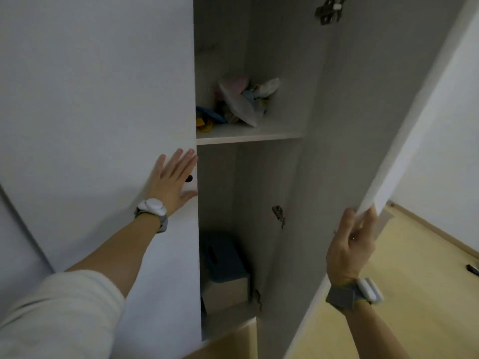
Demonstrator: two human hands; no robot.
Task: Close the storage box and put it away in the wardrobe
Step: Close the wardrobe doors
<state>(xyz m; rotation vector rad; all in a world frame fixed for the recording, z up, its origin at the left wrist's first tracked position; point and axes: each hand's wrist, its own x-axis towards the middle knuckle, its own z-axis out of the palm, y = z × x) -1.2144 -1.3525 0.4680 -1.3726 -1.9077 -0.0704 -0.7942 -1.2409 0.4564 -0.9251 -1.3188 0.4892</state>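
The storage box (224, 270), beige with a blue lid, stands in the bottom compartment of the white wardrobe (248, 134), low in the gap between the doors. My left hand (174, 181) lies flat with spread fingers on the shut left door (103, 112), beside a dark knob (189, 178). My right hand (350, 251) grips the outer edge of the right door (350, 125), which stands partly open.
Several loose bags and coloured items (238, 102) lie on the shelf above the box. Metal hinges (329, 10) sit on the inside of the right door. Light wooden floor (414, 281) extends to the right along a white wall.
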